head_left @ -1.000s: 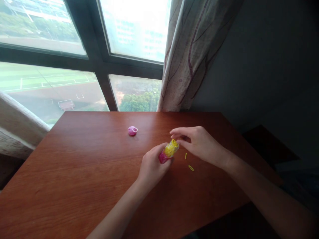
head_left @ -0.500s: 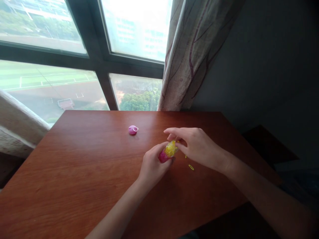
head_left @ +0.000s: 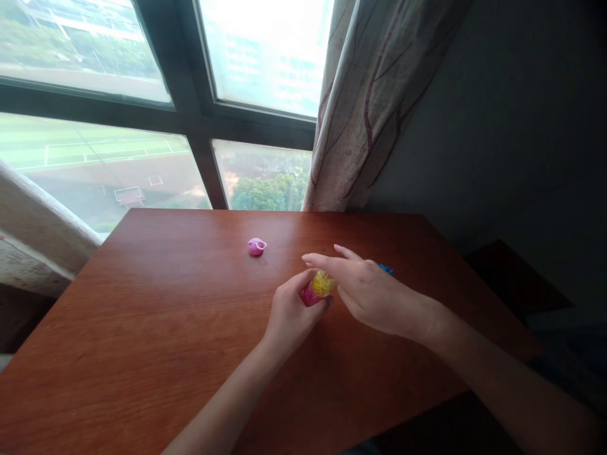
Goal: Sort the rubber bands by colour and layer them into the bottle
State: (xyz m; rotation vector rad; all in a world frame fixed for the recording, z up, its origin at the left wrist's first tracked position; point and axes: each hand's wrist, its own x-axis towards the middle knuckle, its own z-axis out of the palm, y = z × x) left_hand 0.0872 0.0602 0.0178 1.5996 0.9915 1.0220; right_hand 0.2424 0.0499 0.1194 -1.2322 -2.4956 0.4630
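Observation:
My left hand (head_left: 290, 316) grips a small pink container (head_left: 317, 289) filled with tiny yellow rubber bands, tilted to the right just above the wooden table (head_left: 156, 316). My right hand (head_left: 367, 291) lies over the container's mouth, index and middle fingers stretched out to the left; I cannot see whether its thumb pinches anything. A pink lid (head_left: 257, 246) with a small loop sits on the table further back and to the left. A bit of something blue (head_left: 387, 270) peeks out behind my right hand.
A window with a dark frame (head_left: 199, 120) runs along the table's far edge. A patterned curtain (head_left: 374, 101) hangs at the back right beside a dark wall. The table's right edge drops off to a dim floor.
My right hand has slid left and lowered over the container's mouth, its fingers flattening out. It now hides the two loose yellow bands on the table. My left hand has kept its hold.

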